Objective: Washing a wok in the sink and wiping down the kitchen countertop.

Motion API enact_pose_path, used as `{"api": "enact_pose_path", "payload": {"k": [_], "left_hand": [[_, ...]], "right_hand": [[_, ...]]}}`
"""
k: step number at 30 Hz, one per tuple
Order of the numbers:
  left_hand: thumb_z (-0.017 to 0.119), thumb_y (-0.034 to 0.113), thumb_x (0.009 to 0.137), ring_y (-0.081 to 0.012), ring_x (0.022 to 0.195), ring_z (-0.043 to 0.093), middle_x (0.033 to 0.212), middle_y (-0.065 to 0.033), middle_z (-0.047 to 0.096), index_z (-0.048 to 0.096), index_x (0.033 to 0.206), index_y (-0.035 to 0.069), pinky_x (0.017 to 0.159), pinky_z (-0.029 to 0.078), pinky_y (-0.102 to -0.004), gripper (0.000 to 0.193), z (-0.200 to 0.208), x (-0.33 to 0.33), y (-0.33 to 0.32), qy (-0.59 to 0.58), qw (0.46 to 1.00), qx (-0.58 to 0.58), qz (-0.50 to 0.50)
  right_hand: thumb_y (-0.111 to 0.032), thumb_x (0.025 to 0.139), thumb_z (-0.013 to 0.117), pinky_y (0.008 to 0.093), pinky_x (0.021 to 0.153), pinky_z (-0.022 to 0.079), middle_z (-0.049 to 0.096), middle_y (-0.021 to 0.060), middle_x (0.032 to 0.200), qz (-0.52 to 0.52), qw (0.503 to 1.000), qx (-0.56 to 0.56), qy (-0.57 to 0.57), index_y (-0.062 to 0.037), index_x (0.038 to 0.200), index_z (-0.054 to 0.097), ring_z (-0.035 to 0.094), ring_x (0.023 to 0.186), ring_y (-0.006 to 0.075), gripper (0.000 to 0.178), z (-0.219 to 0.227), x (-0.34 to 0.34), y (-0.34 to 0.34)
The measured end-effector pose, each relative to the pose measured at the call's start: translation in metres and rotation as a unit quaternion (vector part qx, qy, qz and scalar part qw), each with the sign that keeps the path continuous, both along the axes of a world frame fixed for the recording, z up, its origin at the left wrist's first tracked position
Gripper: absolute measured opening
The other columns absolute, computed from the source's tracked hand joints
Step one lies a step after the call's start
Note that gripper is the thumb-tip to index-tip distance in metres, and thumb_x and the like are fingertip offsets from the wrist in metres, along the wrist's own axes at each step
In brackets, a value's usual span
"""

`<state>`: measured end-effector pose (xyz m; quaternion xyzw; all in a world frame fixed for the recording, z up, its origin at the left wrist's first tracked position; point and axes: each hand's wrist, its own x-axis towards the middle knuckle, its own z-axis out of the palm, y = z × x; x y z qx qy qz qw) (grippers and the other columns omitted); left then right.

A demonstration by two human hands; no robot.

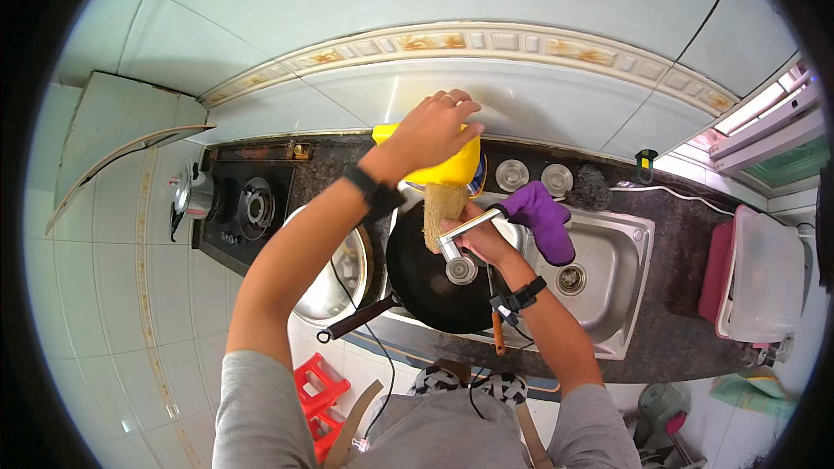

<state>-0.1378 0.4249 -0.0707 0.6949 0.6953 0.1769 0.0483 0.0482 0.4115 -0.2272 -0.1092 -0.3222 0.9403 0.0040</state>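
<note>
My left hand (434,132) reaches forward to the back of the counter, its fingers curled over the top of a bright yellow container (456,165). Part of that container is hidden by the hand. Just below it, a tan loofah scrubber (443,207) is held in my right hand (483,234), partly covered by the chrome faucet (460,267). Under both hands a black wok (426,282) rests over the left sink basin, its dark handle pointing toward the lower left. A tool with an orange-brown handle (498,333) lies at the wok's right edge.
A purple cloth (543,217) drapes beside the faucet, above the steel sink (608,269). Behind stand two round clear dishes (512,175) and a dark scrubber (592,186). Left are a metal basin (334,282), a gas stove (254,207) and a pot (193,193); right, a lidded bin (764,274).
</note>
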Motion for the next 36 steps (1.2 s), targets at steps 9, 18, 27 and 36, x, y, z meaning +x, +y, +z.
{"api": "enact_pose_path", "payload": {"k": [9,18,27,36], "left_hand": [[0.078,0.013,0.077,-0.0389,0.126,0.052,0.136,-0.0203,0.053,0.061,0.116,0.0,0.104,0.044,-0.0449,0.044,0.057,0.139,-0.124,-0.136,0.988,-0.077,0.002],[0.074,0.0,0.073,-0.0388,0.105,0.057,0.12,-0.0168,0.063,0.057,0.124,-0.004,0.097,0.048,-0.0432,0.055,0.034,0.211,-0.154,-0.136,0.988,-0.064,-0.038],[0.067,0.009,0.077,-0.0554,0.125,0.043,0.147,-0.0379,0.033,0.052,0.129,-0.013,0.108,0.04,-0.0478,0.058,0.003,0.344,-0.076,-0.094,0.992,0.012,-0.078],[0.066,0.017,0.088,-0.0392,0.087,0.066,0.088,-0.0214,0.067,0.067,0.092,-0.002,0.079,0.052,-0.0444,0.02,0.093,0.217,-0.059,-0.308,0.95,0.055,0.013]], "right_hand": [[-0.017,0.092,0.069,0.0392,0.082,0.061,0.059,0.0075,0.126,0.001,0.977,0.075,-0.199,-0.0079,0.141,0.043,0.063,0.112,0.0194,0.056,-0.043,0.117,-0.014],[-0.009,0.094,0.065,0.0343,0.086,0.055,0.062,0.0067,0.12,-0.267,0.872,0.122,-0.391,-0.0052,0.135,0.05,0.062,0.108,0.0174,0.044,-0.001,0.364,-0.033],[-0.008,0.096,0.061,0.0361,0.088,0.056,0.059,0.008,0.126,-0.432,0.756,0.192,-0.453,-0.0042,0.138,0.047,0.062,0.108,0.0196,0.044,0.095,0.441,-0.01],[-0.008,0.095,0.064,0.0332,0.09,0.053,0.061,0.006,0.123,-0.043,0.933,0.223,-0.279,-0.0028,0.136,0.05,0.06,0.109,0.015,0.044,0.085,0.347,-0.013]]}}
